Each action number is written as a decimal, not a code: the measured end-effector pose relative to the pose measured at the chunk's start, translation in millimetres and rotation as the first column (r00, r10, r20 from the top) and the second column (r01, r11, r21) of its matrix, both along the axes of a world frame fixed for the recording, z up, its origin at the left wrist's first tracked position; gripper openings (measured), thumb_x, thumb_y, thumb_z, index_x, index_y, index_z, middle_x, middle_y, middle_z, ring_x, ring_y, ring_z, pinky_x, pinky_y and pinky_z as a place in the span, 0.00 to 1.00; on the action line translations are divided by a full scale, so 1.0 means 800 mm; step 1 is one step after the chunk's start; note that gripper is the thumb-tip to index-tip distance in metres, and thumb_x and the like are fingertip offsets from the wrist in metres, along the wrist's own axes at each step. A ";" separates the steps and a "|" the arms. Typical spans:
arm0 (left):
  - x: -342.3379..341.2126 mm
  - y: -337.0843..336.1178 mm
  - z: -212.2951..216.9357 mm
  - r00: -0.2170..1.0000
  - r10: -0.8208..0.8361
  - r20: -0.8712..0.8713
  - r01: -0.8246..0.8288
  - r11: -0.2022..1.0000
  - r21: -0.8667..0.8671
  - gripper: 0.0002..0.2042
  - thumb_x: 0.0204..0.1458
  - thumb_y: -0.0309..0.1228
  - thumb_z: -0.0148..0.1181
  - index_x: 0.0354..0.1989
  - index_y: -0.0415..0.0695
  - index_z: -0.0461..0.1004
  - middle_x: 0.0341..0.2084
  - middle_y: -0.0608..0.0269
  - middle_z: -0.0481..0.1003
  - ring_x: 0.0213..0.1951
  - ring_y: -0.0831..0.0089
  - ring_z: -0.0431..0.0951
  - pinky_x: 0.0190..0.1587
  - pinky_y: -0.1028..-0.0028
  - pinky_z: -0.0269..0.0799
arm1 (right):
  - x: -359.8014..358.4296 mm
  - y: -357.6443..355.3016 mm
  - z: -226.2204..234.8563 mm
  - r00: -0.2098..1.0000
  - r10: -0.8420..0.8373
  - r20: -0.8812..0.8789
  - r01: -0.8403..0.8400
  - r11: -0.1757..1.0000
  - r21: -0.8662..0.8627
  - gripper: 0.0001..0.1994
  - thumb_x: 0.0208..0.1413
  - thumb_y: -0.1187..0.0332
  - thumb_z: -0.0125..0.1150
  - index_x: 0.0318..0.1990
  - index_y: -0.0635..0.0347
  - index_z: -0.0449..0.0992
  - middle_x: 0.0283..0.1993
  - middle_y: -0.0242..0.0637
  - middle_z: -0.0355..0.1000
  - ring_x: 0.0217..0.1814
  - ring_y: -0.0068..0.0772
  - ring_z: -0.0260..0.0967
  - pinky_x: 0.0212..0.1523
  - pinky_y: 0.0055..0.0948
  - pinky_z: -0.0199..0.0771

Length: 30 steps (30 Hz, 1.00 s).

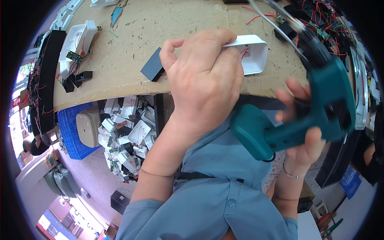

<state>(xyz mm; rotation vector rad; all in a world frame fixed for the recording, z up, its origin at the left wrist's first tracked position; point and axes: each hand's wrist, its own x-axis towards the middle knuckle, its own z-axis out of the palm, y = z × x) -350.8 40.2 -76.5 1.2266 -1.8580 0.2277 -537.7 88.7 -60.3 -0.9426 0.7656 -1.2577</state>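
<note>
My left hand (206, 76) is closed on the left edge of a white plastic housing (256, 58), which rests near the front of the worktable. The housing's open side shows red wires within; the fingertips hide part of it. Close to my left hand's wrist side lies a dark grey block (153, 66). My right hand (302, 120) grips the handle of a green cordless power screwdriver (330, 96), slightly blurred, right of the housing. Its dark front end tilts up towards the far right, where the tip blurs.
Another white housing (76, 42) with a circuit board and black pieces lies on the left of the cardboard-covered table (192, 20). Black parts with red wires (316, 16) crowd the far right. Below the table, many white housings (128, 136) are heaped beside a blue crate (72, 124).
</note>
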 end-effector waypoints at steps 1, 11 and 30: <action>0.000 -0.001 -0.003 1.000 0.002 0.020 -0.002 1.000 -0.014 0.04 0.33 0.22 0.59 0.21 0.42 0.73 0.30 0.65 0.72 0.30 0.74 0.70 0.38 0.74 0.55 | -0.003 0.011 0.003 0.990 -0.092 -0.107 0.092 0.996 -0.001 0.41 0.42 0.52 0.62 0.55 0.74 0.51 0.52 0.58 0.58 0.50 0.48 0.64 0.39 0.31 0.74; -0.001 -0.008 -0.005 0.999 0.000 0.043 0.000 1.000 -0.014 0.04 0.31 0.21 0.59 0.19 0.40 0.73 0.28 0.66 0.72 0.30 0.72 0.70 0.37 0.74 0.57 | -0.028 0.088 0.001 0.844 -0.213 -0.493 0.254 0.967 0.016 0.36 0.34 0.50 0.68 0.43 0.73 0.64 0.38 0.42 0.67 0.28 0.23 0.66 0.25 0.17 0.67; -0.005 -0.016 -0.018 1.000 -0.018 -0.014 0.017 0.994 -0.107 0.03 0.28 0.22 0.54 0.15 0.40 0.66 0.28 0.68 0.69 0.32 0.71 0.68 0.35 0.71 0.53 | -0.017 0.074 -0.017 0.827 -0.126 -0.548 0.146 0.989 -0.008 0.33 0.37 0.54 0.68 0.44 0.72 0.63 0.35 0.38 0.66 0.28 0.21 0.63 0.27 0.17 0.64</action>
